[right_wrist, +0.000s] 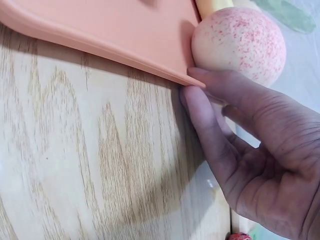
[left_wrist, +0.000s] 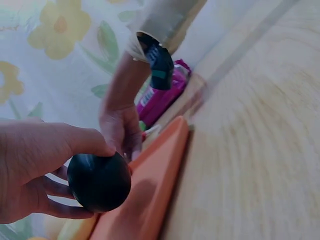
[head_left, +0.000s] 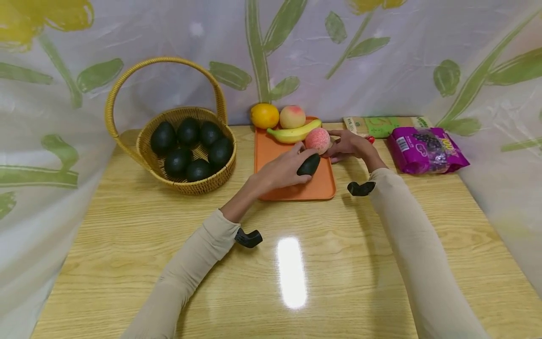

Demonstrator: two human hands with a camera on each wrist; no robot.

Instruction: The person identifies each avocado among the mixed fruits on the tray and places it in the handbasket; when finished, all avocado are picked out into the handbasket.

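Observation:
An avocado [head_left: 308,165] is in the grip of my left hand [head_left: 281,170], above the orange tray [head_left: 271,194]; in the left wrist view the thumb lies on top of the avocado [left_wrist: 100,182], with fingers beneath. At the tray's right side, my right hand [head_left: 348,145] pinches the rim between thumb and fingers, as the right wrist view shows at the tray [right_wrist: 110,35] edge. Right beside those fingertips a pink-speckled peach [head_left: 317,140] sits on the tray. A banana [head_left: 295,135], another peach [head_left: 292,117] and a lemon [head_left: 265,116] lie along the tray's back.
To the left stands a wicker basket [head_left: 199,189] with a tall handle, holding several avocados [head_left: 178,162]. A purple snack bag [head_left: 427,149] and a green-and-tan packet [head_left: 378,126] lie at the back right, with a small red item [head_left: 370,139] nearby. A patterned curtain [head_left: 169,28] hangs behind the table.

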